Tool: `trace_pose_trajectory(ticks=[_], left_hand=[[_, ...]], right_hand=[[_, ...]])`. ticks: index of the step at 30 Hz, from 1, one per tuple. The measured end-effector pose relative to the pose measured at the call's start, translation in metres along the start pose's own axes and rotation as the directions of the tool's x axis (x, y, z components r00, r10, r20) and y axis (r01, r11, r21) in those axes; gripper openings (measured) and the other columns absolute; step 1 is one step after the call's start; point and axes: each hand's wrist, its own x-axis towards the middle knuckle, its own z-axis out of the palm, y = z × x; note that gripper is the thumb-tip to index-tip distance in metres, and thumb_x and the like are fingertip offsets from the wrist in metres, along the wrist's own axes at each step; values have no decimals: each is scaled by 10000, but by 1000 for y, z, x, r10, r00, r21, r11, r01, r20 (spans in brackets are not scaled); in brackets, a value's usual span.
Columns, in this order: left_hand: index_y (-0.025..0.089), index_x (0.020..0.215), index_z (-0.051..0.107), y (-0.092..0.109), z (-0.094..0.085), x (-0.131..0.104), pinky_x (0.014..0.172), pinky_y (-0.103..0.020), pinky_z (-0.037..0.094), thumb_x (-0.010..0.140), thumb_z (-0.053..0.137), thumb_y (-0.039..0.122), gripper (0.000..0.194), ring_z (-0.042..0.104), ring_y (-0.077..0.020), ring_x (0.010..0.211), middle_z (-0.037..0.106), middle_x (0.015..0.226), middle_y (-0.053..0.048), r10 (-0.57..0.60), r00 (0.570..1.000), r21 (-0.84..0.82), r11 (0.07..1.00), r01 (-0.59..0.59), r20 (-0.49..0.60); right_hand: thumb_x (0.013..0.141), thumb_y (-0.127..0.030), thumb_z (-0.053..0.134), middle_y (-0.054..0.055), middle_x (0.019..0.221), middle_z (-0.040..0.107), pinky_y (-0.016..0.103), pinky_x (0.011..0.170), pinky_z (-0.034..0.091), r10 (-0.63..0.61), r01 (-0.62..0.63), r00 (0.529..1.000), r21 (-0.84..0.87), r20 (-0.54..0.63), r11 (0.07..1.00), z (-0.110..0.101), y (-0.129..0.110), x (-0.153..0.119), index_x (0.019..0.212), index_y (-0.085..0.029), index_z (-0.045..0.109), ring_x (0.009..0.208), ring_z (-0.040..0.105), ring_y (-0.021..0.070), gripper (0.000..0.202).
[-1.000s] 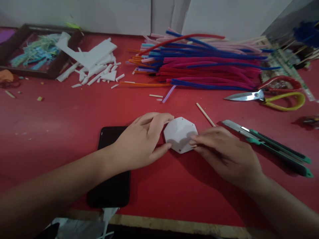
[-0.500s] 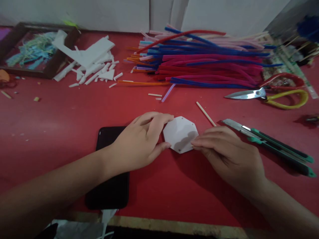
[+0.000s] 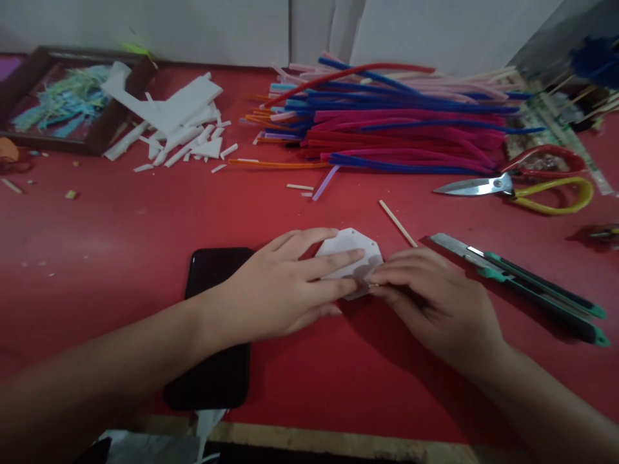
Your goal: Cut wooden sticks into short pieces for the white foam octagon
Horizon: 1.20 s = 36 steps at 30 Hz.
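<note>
A white, roughly octagonal flat piece [image 3: 345,241] with small holes near its corners lies on the red table. My left hand [image 3: 290,277] rests over its left part, fingers spread and laid across the surface. At the piece's lower right corner, my right hand [image 3: 435,290] is closed in a pinch on a small wooden stick [image 3: 373,285]. Only a pale bit of that stick shows; the fingers hide the rest. Under my left wrist lies a black phone [image 3: 217,374], partly covered. Another thin wooden stick [image 3: 397,222] lies just beyond my right hand.
To the right lie a green-and-black utility knife [image 3: 541,293], its blade out, and scissors [image 3: 483,185] with red and yellow handles. Pipe cleaners [image 3: 406,122] are heaped at the back. White foam scraps [image 3: 178,109] sit beside a dark frame [image 3: 91,138] at back left.
My left hand has shifted right, its fingers now spread across the white piece instead of gripping its left edge. The right hand stays pinched at the lower right corner.
</note>
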Motion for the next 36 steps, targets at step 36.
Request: trace_pose_trajectory(ticks=[36], left_hand=[[204, 1041, 638, -3, 2, 1, 924, -472, 422, 820, 686, 515, 385, 553, -318, 1108, 630, 1291, -90, -359, 928, -14, 933, 360, -101]], right_hand=[[898, -179, 598, 7, 894, 756, 257, 706, 572, 158, -161, 987, -63, -41, 985, -11, -4, 0, 944, -249, 692, 782, 713, 137, 126]])
